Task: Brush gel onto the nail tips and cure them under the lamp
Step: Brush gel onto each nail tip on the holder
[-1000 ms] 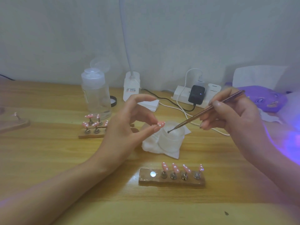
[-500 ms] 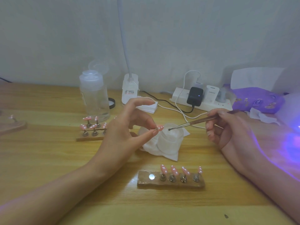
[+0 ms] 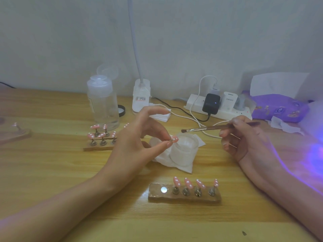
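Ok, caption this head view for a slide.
Left hand pinches a pink nail tip; right hand holds a brush near it.

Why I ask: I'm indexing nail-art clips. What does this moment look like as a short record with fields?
left hand: pinches a pink dotted nail tip above the jar
right hand: holds the brush, bristles pointing left, close to the nail tip but apart from it
near holder: four dotted tips standing, leftmost spot bare
far holder: more pink tips, in front of the clear bottle
purple glow: at the right edge of the table; its source is out of view
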